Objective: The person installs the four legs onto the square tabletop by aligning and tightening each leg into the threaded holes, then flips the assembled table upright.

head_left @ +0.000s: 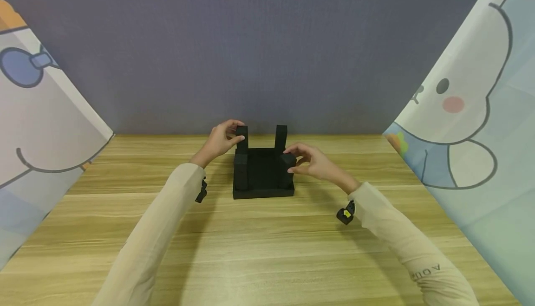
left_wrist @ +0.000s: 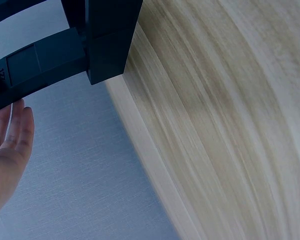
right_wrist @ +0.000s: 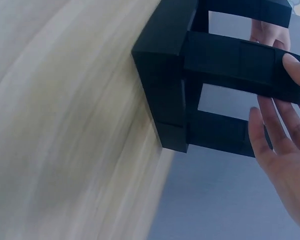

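A black square base with a post standing at each corner is on the table, like a small upside-down stool. My left hand pinches the top of the back left post, thumb on its near side and fingers behind. At the front right post, my right hand grips the upper end between thumb and fingers. The right wrist view shows that post rising from the base, its tip between my thumb and fingers. The front left post and back right post stand untouched.
The wood-grain table ends at a grey-blue wall close behind the base. Cartoon-printed panels flank both sides. Each wrist carries a small black device.
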Demonstrator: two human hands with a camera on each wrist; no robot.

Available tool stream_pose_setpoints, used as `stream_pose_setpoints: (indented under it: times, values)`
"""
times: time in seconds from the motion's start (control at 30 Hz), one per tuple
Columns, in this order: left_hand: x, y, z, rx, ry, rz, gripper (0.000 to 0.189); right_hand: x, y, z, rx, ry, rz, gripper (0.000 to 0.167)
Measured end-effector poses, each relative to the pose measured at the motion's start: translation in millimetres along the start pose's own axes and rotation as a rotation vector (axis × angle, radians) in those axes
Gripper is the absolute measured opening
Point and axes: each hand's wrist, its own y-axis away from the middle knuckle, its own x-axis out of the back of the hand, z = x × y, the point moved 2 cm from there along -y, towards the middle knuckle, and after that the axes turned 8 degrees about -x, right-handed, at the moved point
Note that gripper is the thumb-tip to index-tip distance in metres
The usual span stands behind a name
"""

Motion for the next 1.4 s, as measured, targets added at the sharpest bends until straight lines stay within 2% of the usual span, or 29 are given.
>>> stream_pose_setpoints:
  times: [0.17, 0.33, 0.43, 0.6, 0.8, 0.97, 1.23, 1.4]
  values:
    - [0.4, 0.1, -1.1, 0.003, 0.0, 0.0, 0.039, -5.1, 6.4, -15.8, -0.012, 0.012, 0.088, 0.041]
    - [0.7, 0.2, -1.3, 0.003, 0.006, -0.001, 0.038, -8.2, 8.7, -18.7, -0.016, 0.021, 0.142, 0.041]
    - [0.6, 0.2, -1.5, -0.001, 0.011, -0.007, 0.038, -7.5, 6.0, -8.3, 0.003, 0.037, 0.128, 0.043]
    - [0.6, -0.4, -2.4, -0.001, 0.015, -0.013, 0.038, -1.8, -2.7, 15.9, 0.049, 0.085, 0.051, 0.047]
    - [1.1, -0.4, -2.7, -0.002, 0.014, -0.005, 0.038, 4.0, -5.9, 13.4, 0.042, 0.107, -0.015, 0.047]
    - [1.4, -0.3, -3.0, -0.009, 0.01, -0.007, 0.039, 2.1, -3.8, 10.0, 0.019, 0.126, 0.015, 0.045]
    - [2.1, 0.3, -2.9, -0.004, 0.011, 0.0, 0.039, -5.5, 7.9, -17.7, 0.006, 0.111, 0.104, 0.044]
    - [2.1, 0.6, -3.4, -0.003, 0.013, -0.001, 0.039, -4.3, 2.2, -0.8, 0.007, 0.142, 0.078, 0.049]
